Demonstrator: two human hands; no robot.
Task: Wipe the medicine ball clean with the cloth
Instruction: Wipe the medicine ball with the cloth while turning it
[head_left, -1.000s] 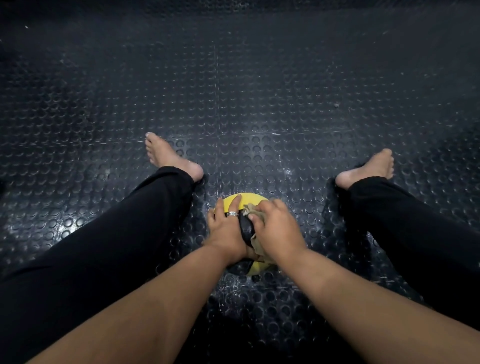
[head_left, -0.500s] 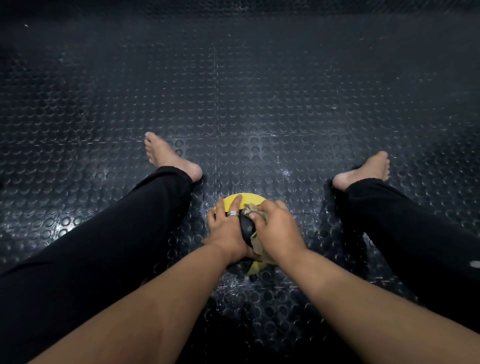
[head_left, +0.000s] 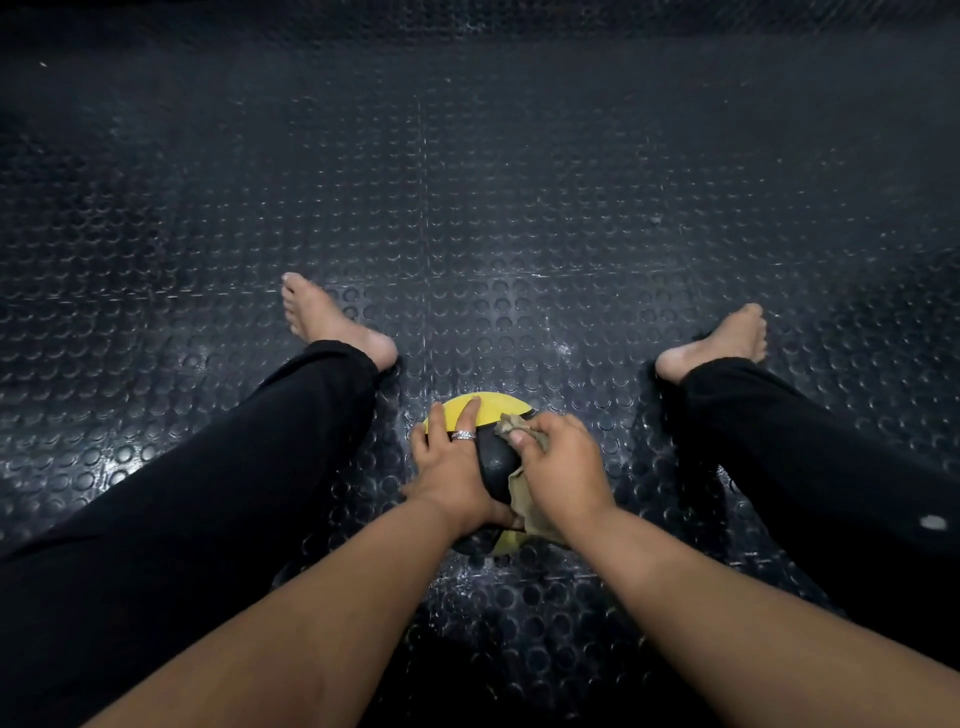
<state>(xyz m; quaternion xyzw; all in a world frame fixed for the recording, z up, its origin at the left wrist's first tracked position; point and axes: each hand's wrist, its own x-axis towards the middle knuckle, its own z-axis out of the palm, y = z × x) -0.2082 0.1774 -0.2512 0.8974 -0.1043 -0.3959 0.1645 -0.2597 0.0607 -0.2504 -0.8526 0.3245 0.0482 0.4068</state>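
Right hand (head_left: 563, 470) grips cloth (head_left: 524, 501) – on medicine ball (head_left: 496, 460)

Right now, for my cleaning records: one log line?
step: wiping | left hand: steadies ball | right hand: rubs cloth on ball | floor

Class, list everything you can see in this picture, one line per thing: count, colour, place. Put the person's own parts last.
medicine ball: one, yellow and black, on the floor between the legs
cloth: one, tan, pressed on the ball's right side
floor: one, dark studded rubber, all around
ring: one, silver, on a left-hand finger
legs: two, in black trousers, spread either side of the ball
feet: two, bare, on the floor
left hand: one, fingers spread on the ball
right hand: one, grips the cloth
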